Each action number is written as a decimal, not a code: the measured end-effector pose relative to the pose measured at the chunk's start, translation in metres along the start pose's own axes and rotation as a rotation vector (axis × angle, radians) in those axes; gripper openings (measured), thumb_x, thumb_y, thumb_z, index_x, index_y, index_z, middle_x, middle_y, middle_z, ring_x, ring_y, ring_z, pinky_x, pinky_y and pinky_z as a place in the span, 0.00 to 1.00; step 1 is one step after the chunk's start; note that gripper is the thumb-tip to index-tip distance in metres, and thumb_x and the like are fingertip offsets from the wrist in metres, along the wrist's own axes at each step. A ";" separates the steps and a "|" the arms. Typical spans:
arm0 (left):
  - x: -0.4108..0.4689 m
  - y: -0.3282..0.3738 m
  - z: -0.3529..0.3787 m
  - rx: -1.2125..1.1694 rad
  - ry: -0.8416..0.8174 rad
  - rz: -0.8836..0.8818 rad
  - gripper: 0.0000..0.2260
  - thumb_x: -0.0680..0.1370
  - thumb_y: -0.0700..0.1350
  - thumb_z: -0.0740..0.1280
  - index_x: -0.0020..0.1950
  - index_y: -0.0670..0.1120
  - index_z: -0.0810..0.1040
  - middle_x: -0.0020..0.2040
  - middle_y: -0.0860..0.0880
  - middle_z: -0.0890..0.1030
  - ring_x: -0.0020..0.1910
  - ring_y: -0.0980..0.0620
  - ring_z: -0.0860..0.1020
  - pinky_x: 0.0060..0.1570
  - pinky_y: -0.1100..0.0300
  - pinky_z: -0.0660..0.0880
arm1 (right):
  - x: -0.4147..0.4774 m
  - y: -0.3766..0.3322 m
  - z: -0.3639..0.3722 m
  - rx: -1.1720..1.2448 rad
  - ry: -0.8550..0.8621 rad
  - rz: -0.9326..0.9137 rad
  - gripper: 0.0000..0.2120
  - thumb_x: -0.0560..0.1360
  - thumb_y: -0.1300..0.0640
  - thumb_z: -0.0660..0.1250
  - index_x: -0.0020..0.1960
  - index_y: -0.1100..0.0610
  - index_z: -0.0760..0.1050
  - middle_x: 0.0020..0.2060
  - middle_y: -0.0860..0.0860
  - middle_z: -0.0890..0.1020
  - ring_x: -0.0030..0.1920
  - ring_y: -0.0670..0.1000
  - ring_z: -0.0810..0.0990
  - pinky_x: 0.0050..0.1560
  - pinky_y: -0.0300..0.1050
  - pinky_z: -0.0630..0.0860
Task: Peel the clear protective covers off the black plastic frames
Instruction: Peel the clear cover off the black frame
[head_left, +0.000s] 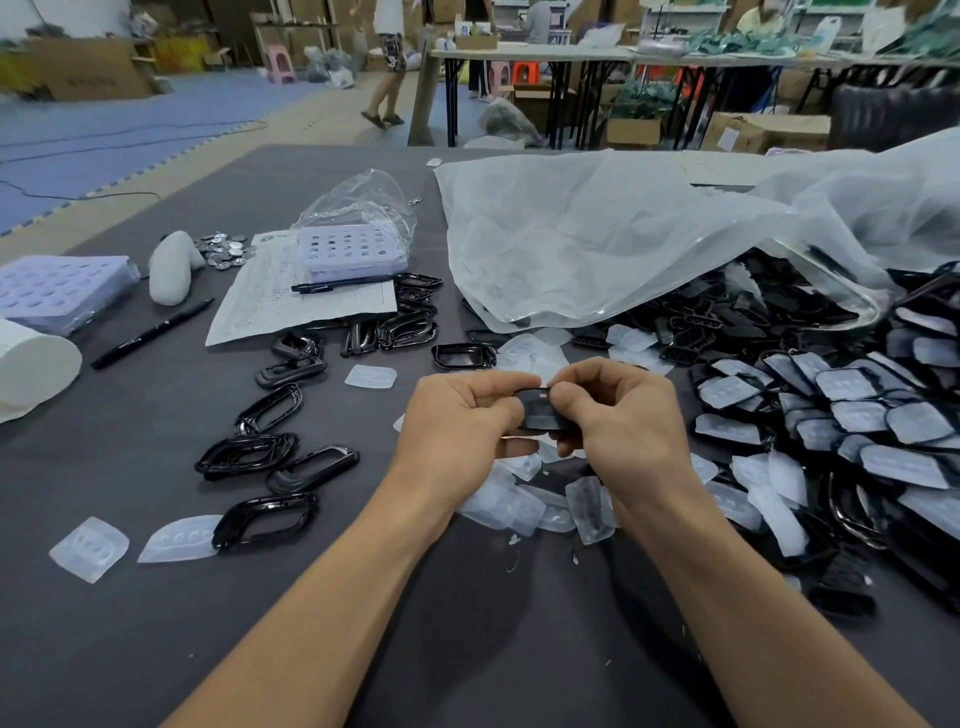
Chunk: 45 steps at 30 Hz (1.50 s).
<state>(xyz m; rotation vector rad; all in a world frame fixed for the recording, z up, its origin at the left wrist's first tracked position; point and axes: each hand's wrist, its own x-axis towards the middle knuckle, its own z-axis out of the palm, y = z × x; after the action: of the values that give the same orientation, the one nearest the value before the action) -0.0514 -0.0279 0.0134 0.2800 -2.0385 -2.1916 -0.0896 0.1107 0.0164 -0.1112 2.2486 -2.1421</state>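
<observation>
Both my hands hold one black plastic frame (537, 410) just above the dark table (467, 623). My left hand (462, 421) grips its left end. My right hand (618, 410) pinches its right side with curled fingers. Whether a cover is still on it I cannot tell. A heap of covered frames (841, 415) lies to the right. Several bare black frames (270, 462) are spread out on the left. Peeled clear covers (535, 504) lie under my wrists, and two more clear covers (135, 545) sit at the near left.
A large clear plastic bag (623, 234) spills frames at the back right. Papers (291, 296), two black pens (150, 332), purple trays (57, 291), small metal discs (223, 249) and a white roll (26, 369) are at the left. People and tables stand in the background.
</observation>
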 end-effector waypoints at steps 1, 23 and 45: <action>0.000 0.000 0.000 0.010 0.011 0.002 0.16 0.80 0.29 0.65 0.51 0.47 0.87 0.43 0.44 0.89 0.40 0.49 0.87 0.37 0.63 0.82 | 0.000 0.000 0.000 0.003 -0.007 0.002 0.14 0.78 0.69 0.69 0.37 0.56 0.83 0.31 0.52 0.83 0.31 0.49 0.79 0.29 0.41 0.78; 0.004 -0.002 -0.005 0.112 0.071 -0.017 0.13 0.81 0.32 0.67 0.44 0.46 0.87 0.35 0.46 0.85 0.32 0.54 0.83 0.32 0.64 0.79 | 0.001 0.000 -0.003 0.099 -0.194 0.039 0.14 0.80 0.74 0.62 0.45 0.63 0.84 0.35 0.56 0.87 0.34 0.54 0.87 0.33 0.40 0.82; 0.006 -0.002 -0.015 0.100 -0.055 -0.106 0.23 0.71 0.21 0.65 0.50 0.45 0.87 0.41 0.42 0.88 0.39 0.48 0.87 0.40 0.62 0.83 | 0.006 -0.005 -0.015 0.074 -0.308 0.165 0.22 0.76 0.81 0.58 0.48 0.61 0.85 0.42 0.58 0.88 0.35 0.55 0.87 0.37 0.40 0.84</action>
<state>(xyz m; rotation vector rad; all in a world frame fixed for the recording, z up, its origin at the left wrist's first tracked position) -0.0542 -0.0439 0.0098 0.3493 -2.2152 -2.1836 -0.0964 0.1253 0.0226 -0.2275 1.9351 -1.9672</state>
